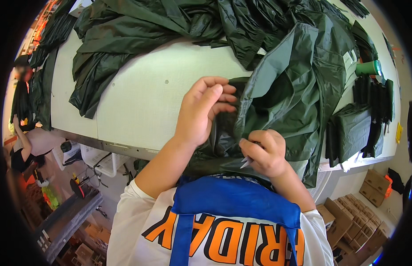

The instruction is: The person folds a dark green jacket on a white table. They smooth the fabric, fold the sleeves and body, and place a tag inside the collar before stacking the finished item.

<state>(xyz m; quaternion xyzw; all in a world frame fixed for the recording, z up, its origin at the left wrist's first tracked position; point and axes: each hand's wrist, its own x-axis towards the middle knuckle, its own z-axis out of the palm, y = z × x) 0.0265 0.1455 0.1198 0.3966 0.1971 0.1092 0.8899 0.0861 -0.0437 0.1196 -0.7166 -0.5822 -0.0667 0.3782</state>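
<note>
A dark green garment (pixel 286 106) of thin, shiny fabric lies bunched in front of me on the right, its paler inner side turned up along one edge. My left hand (pixel 204 106) is raised beside that edge, fingers loosely bent and apart, with nothing visible in them. Lower and to the right, my right hand (pixel 266 153) is closed over the near part of the garment. Pointed silver blades of what look like thread snips (pixel 246 163) stick out below its fingers; the rest is hidden in the palm.
More dark green garments (pixel 139 26) are heaped along the far side of the white table (pixel 139 102). Folded dark green bundles (pixel 352 128) and a green cylinder (pixel 368 68) sit at the right. White baskets (pixel 102 159) stand below the left front edge; cardboard boxes (pixel 357 221) stand lower right. Another person (pixel 22 146) is far left.
</note>
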